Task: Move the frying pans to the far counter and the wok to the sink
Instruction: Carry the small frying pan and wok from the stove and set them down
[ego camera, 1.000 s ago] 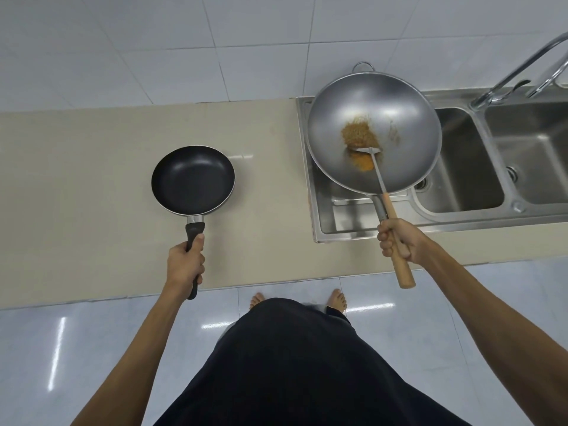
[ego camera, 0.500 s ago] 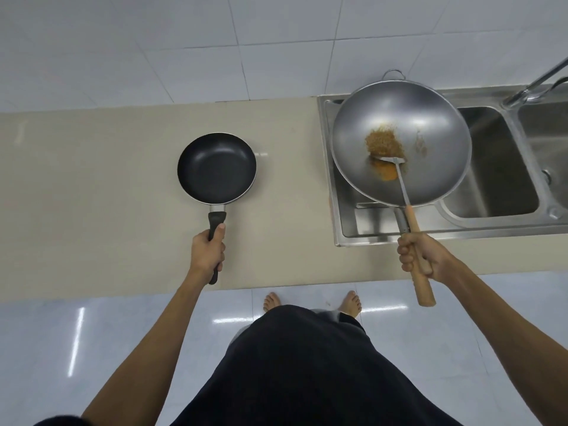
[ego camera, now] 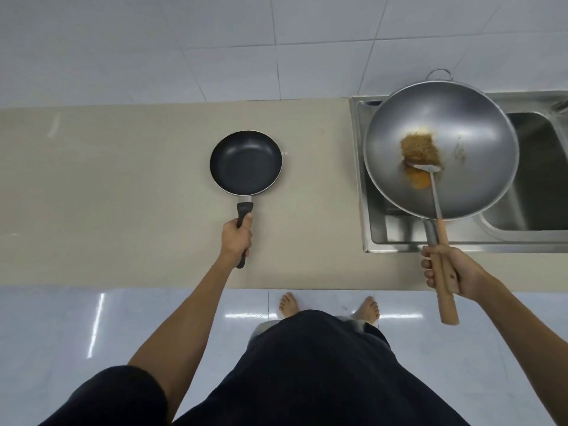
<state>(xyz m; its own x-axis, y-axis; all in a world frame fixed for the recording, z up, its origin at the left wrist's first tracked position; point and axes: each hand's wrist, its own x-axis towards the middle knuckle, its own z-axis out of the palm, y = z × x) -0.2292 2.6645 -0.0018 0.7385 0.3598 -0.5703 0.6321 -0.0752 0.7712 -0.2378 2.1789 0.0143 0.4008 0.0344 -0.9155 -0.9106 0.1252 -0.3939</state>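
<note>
A small black frying pan (ego camera: 245,162) sits over the beige counter (ego camera: 123,186), its handle pointing toward me. My left hand (ego camera: 237,238) is shut around that black handle. A large steel wok (ego camera: 467,127) with brown food residue and a metal spatula (ego camera: 430,176) in it hangs over the left part of the steel sink (ego camera: 378,238). My right hand (ego camera: 448,270) grips the wok's wooden handle together with the spatula's wooden handle. Whether the wok touches the sink I cannot tell.
White wall tiles rise behind the counter. The sink's deeper basin (ego camera: 534,167) lies to the right of the wok. A glossy tiled floor (ego camera: 76,327) and my bare feet show below the counter's front edge.
The view has shifted so that the pan, wok and sink lie further right in frame. Both hands keep the same grips; the frying pan has moved a little further from the front edge.
</note>
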